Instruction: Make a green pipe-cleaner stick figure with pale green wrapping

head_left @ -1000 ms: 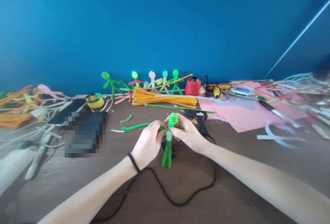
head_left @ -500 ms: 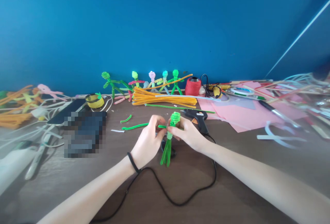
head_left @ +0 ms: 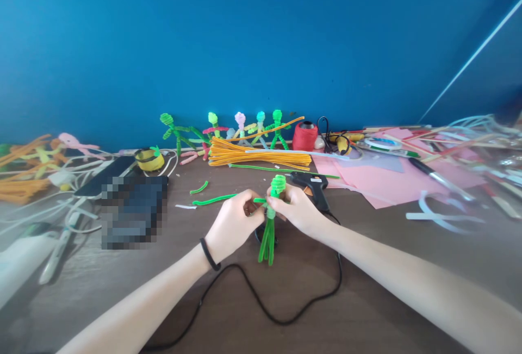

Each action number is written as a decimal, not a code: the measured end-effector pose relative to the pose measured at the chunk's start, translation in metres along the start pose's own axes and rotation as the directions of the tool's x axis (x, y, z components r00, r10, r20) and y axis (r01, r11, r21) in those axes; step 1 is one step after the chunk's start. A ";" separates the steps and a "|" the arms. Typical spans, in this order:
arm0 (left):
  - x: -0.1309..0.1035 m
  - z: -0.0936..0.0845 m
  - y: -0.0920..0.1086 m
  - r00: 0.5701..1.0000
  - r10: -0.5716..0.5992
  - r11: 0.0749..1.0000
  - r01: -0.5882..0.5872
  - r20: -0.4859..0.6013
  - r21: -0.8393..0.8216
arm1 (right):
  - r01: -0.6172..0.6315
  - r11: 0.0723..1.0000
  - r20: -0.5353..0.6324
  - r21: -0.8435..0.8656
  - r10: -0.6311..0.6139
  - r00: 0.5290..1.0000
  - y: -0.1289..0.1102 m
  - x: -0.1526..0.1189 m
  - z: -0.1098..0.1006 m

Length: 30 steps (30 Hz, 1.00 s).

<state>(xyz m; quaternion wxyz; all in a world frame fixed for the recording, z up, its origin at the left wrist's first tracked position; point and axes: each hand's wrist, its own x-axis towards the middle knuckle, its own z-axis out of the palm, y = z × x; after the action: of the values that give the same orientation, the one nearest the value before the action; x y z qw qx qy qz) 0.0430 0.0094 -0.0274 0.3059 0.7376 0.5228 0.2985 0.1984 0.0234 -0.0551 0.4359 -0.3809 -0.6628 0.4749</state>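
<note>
A green pipe-cleaner figure (head_left: 267,241) is held upright in front of me, with a coiled head on top and several straight strands hanging below. My right hand (head_left: 300,211) grips it just under the head, thumb in front. From the left, my left hand (head_left: 235,219) pinches at its middle, beside a short green stub that sticks out sideways; the fingertips are partly hidden. A loose green pipe cleaner (head_left: 212,200) lies behind my left hand. Close behind my right hand rests a black glue gun (head_left: 319,190).
The gun's black cord (head_left: 281,322) loops across the table in front. A bundle of orange pipe cleaners (head_left: 261,154), finished figures (head_left: 277,125) and a red thread spool (head_left: 305,136) stand along the wall. Phones (head_left: 141,207) lie left, pink sheets (head_left: 379,180) right.
The green figure has shifted slightly to the right and its strands hang straighter. My left hand has moved a little right, closer to its body; my right hand stays on it.
</note>
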 end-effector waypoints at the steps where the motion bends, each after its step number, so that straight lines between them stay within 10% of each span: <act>1: 0.000 0.000 0.000 1.000 0.010 1.000 -0.010 -0.005 0.024 | -0.002 1.000 0.004 -0.001 0.002 1.000 0.000 0.000 0.000; 30: 0.000 -0.004 -0.005 0.920 0.385 0.910 -0.363 -0.079 0.200 | -0.142 0.977 0.063 0.162 0.133 0.989 0.001 0.000 0.001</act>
<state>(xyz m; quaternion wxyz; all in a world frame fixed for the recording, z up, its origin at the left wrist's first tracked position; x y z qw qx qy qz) 0.0369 0.0113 -0.0287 0.1435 0.8302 0.4136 0.3452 0.1972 0.0230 -0.0560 0.4150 -0.3760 -0.6040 0.5672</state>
